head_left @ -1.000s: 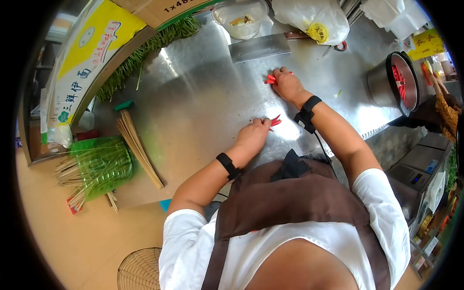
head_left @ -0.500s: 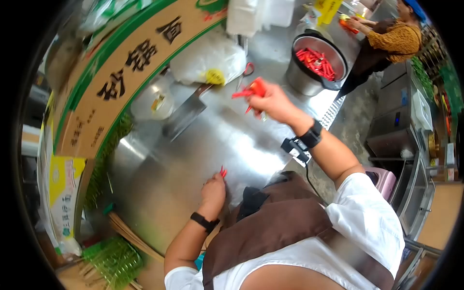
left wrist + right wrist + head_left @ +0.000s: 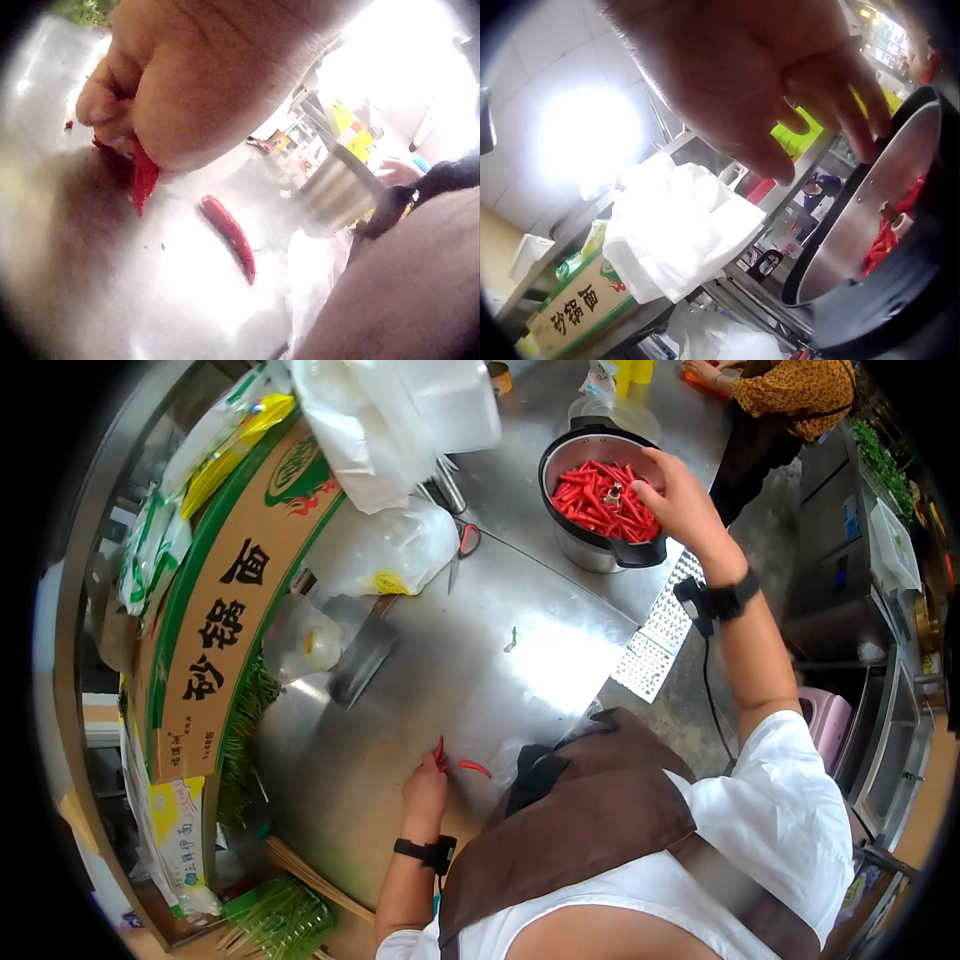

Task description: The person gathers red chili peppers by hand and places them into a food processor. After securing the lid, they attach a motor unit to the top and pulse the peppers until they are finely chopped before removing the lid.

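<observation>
My left hand (image 3: 425,795) is low over the steel table, its fingers curled round red chilies (image 3: 144,180) whose tips poke out. A single loose chili (image 3: 230,236) lies on the metal beside that hand. Farther off, my right hand (image 3: 688,510) is over the near right rim of a deep steel pot (image 3: 590,553) with a black rim. Its fingers are spread and relaxed, with nothing between them in the right wrist view. Many red chilies (image 3: 585,500) fill the pot around a central post.
A cleaver (image 3: 362,660), a clear tub (image 3: 300,640), a bagged bundle (image 3: 425,545) and scissors (image 3: 468,540) lie across the table. Noodle cartons (image 3: 225,630) line the left side, with skewers (image 3: 315,880) below. Another person (image 3: 795,405) works beyond the pot.
My right hand has carried red chilies from the table to the pot and let them go. The left hand stays low, holding chilies. The head view has swung toward the pot.
</observation>
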The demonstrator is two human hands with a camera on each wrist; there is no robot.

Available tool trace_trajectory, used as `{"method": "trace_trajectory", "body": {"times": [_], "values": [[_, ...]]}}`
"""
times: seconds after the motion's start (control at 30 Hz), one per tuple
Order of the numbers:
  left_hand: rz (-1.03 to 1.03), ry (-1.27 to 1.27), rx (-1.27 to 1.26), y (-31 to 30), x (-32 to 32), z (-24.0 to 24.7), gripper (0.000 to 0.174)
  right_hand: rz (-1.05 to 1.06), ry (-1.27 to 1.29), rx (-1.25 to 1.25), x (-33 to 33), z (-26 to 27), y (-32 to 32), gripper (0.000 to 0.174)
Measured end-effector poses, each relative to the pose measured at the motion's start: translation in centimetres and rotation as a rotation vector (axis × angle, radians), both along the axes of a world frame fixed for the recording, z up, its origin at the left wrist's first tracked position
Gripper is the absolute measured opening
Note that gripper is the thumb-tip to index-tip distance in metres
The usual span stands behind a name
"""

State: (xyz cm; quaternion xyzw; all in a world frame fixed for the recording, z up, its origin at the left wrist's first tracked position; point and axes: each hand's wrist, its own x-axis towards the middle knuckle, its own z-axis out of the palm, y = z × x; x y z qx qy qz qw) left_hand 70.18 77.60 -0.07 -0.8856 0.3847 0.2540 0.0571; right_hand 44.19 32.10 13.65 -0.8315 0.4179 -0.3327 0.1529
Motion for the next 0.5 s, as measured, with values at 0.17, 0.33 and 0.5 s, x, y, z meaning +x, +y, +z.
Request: {"method": "trace_trajectory", "body": {"times": [0.17, 0.33, 0.5], "values": [[0.047, -0.090, -0.093, 0.6, -1.3, -1.0, 0.026, 0.388, -0.168, 0.161, 0.6, -2.9, 8.3, 0.024], [0.378, -0.052, -0.273, 0.2, -0.6, 0.0, 0.018, 0.749, 0.072, 0.379, 6.5, -13.1, 13.3, 0.027], [0.734, 0.327, -0.775, -1.7, -3.5, 3.4, 0.013, 1.017, 0.148, 0.481, 10.8, -13.0, 16.1, 0.026]]}}
